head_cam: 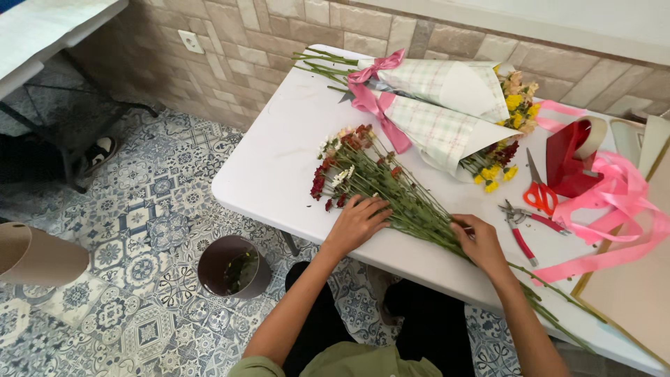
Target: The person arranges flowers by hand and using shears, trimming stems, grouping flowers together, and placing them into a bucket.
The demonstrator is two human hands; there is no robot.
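A loose bunch of flowers (pixel 363 171) with dark red, white and orange heads lies on the white table (pixel 279 160), its long green stems running toward the lower right. My left hand (pixel 358 221) rests flat on the stems just below the heads, fingers spread. Farther down the bunch, my right hand (pixel 478 241) is closed around the stems (pixel 426 216). Two finished bouquets (pixel 440 105) wrapped in pale checked paper with pink ribbon lie at the back of the table.
Orange-handled scissors (pixel 539 192) and red-handled pruners (pixel 520 227) lie right of my right hand. A red tape dispenser (pixel 569 164), loose pink ribbon (pixel 618 209) and beige paper sheets (pixel 628 286) fill the right side. A dark bin (pixel 234 269) stands on the patterned floor.
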